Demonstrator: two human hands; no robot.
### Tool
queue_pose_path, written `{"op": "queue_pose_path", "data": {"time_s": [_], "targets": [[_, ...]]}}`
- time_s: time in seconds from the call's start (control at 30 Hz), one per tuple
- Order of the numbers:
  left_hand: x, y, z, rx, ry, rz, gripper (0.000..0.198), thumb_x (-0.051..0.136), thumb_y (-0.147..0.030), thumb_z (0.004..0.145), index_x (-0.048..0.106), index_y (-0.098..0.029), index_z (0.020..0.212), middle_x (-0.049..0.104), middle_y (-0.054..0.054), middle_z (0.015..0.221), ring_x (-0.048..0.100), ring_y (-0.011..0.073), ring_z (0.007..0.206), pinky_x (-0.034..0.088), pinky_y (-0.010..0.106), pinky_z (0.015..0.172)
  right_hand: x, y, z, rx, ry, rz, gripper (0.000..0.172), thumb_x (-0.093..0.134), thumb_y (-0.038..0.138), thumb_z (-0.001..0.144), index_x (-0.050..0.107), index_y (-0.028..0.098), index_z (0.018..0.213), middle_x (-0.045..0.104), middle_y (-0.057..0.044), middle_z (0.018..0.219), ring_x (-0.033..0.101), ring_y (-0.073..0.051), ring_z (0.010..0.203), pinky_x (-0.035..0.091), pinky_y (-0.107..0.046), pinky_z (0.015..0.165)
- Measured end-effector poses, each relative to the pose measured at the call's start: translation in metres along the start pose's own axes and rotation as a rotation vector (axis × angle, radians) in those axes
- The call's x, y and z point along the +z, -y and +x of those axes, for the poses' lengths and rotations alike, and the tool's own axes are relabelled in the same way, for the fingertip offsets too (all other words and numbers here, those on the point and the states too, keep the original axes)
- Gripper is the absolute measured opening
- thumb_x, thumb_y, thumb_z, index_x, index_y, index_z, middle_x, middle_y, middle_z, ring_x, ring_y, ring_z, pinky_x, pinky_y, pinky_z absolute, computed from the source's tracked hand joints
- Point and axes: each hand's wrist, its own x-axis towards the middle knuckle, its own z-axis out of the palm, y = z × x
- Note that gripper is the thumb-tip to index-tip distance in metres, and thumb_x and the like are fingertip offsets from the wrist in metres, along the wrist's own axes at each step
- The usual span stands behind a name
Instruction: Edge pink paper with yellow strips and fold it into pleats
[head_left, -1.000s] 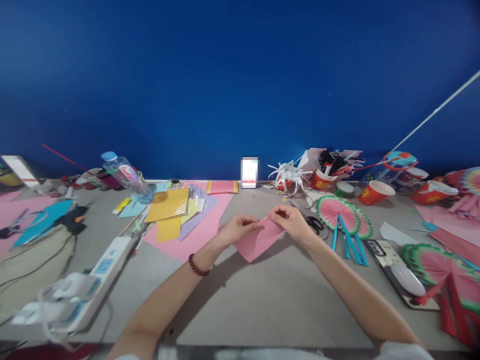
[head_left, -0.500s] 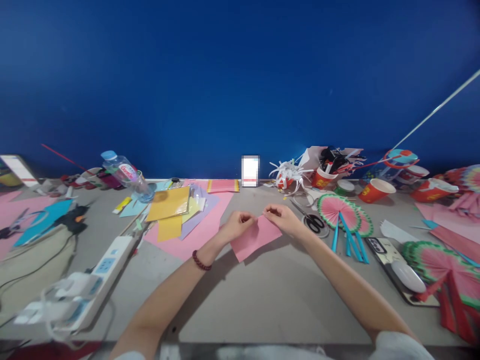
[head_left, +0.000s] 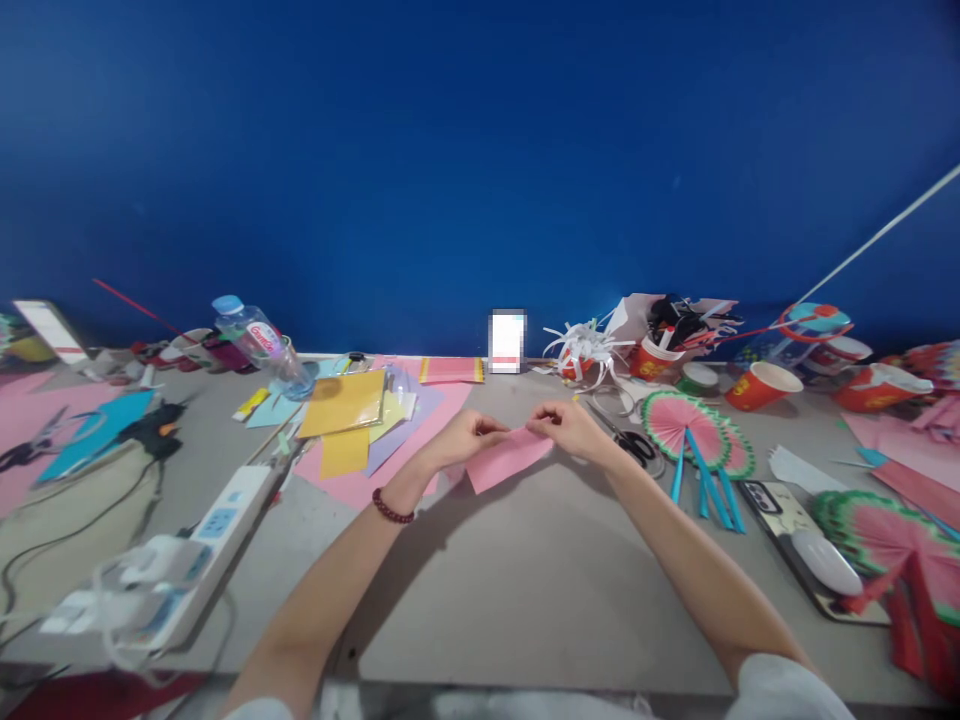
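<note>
A small piece of pink paper (head_left: 507, 461) is held up over the grey table between my two hands. My left hand (head_left: 472, 437) pinches its upper left edge, and a dark red bead bracelet (head_left: 392, 506) circles that wrist. At the upper right corner, my right hand (head_left: 566, 428) grips the same sheet between thumb and fingers. Black-handled scissors (head_left: 637, 447) lie just right of my right hand. Beyond my left hand lies a large pink sheet (head_left: 444, 410) with yellow papers (head_left: 343, 404) and a lilac one on top.
A power strip (head_left: 217, 550) with white plugs lies at left, near a leaning plastic bottle (head_left: 262, 345). Pink-green paper fans (head_left: 686, 430), a phone (head_left: 772, 510) under a white mouse (head_left: 825, 562), and red paper cups (head_left: 763, 386) stand at right. A blurred screen (head_left: 507, 342) leans on the blue wall.
My hands have moved slightly apart, and the pink paper now hangs as a shallower, wider strip, tilted differently. The view has shifted a little.
</note>
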Motion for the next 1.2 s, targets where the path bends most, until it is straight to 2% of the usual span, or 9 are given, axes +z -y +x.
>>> {"op": "queue_pose_path", "data": {"time_s": [0.13,0.43,0.53,0.67,0.73,0.83,1.0,1.2], "targets": [[0.003,0.005,0.001,0.013,-0.025,0.045,0.040,0.059,-0.049,0.078,0.074,-0.012,0.081,0.068,0.004,0.073,0.053,0.0140,0.063,0.036,0.024,0.056,0.000,-0.005,-0.002,0.022,0.006,0.006,0.022,0.060,0.037,0.073,0.067,0.016,0.072,0.063,-0.001,0.066,0.052,-0.013,0.060,0.038,-0.024,0.056],[0.006,0.014,0.005,-0.011,-0.092,0.016,0.036,0.062,-0.046,0.075,0.073,-0.011,0.080,0.070,0.006,0.075,0.058,0.0162,0.067,0.043,0.025,0.061,0.001,-0.002,-0.002,0.019,0.017,0.003,0.022,0.058,0.037,0.074,0.065,0.016,0.073,0.063,-0.001,0.067,0.051,-0.012,0.059,0.038,-0.024,0.055],[0.009,0.015,0.006,-0.013,-0.144,0.073,0.033,0.061,-0.042,0.075,0.073,-0.012,0.078,0.070,0.005,0.072,0.058,0.0158,0.065,0.043,0.025,0.060,0.002,0.001,-0.002,-0.012,0.003,-0.055,0.019,0.056,0.034,0.076,0.065,0.017,0.075,0.066,-0.002,0.071,0.055,-0.014,0.063,0.041,-0.026,0.060],[0.011,0.016,0.005,0.014,-0.180,0.142,0.030,0.059,-0.040,0.077,0.074,-0.014,0.079,0.070,0.004,0.072,0.059,0.0152,0.064,0.043,0.025,0.061,0.004,0.008,-0.005,-0.119,-0.019,-0.106,0.016,0.054,0.028,0.078,0.067,0.018,0.080,0.070,-0.005,0.084,0.061,-0.017,0.079,0.044,-0.029,0.075],[0.013,0.014,0.004,0.024,-0.180,0.152,0.031,0.058,-0.040,0.078,0.074,-0.014,0.080,0.071,0.004,0.073,0.060,0.0156,0.065,0.043,0.025,0.061,0.004,0.012,-0.006,-0.134,0.000,-0.098,0.015,0.056,0.029,0.077,0.068,0.019,0.080,0.070,-0.004,0.086,0.062,-0.018,0.082,0.044,-0.028,0.076],[0.014,0.009,0.002,0.031,-0.158,0.116,0.033,0.057,-0.042,0.079,0.075,-0.014,0.084,0.073,0.005,0.080,0.062,0.0175,0.070,0.044,0.025,0.061,0.004,0.014,-0.007,-0.088,0.031,-0.098,0.014,0.059,0.031,0.075,0.068,0.020,0.072,0.069,-0.002,0.078,0.061,-0.017,0.075,0.044,-0.026,0.069],[0.009,0.007,0.003,0.029,-0.078,-0.021,0.037,0.060,-0.045,0.079,0.073,-0.014,0.096,0.073,0.008,0.095,0.063,0.0211,0.085,0.046,0.027,0.071,0.001,0.010,-0.004,-0.061,-0.013,-0.140,0.013,0.058,0.027,0.073,0.067,0.019,0.069,0.068,-0.001,0.074,0.060,-0.016,0.073,0.042,-0.025,0.068],[0.002,0.012,0.005,0.011,-0.066,-0.026,0.035,0.065,-0.045,0.075,0.074,-0.013,0.085,0.072,0.006,0.080,0.061,0.0165,0.072,0.043,0.024,0.063,0.001,0.008,-0.003,-0.034,-0.017,-0.146,0.012,0.058,0.027,0.073,0.067,0.019,0.070,0.069,-0.002,0.075,0.060,-0.016,0.074,0.042,-0.025,0.067]]}}
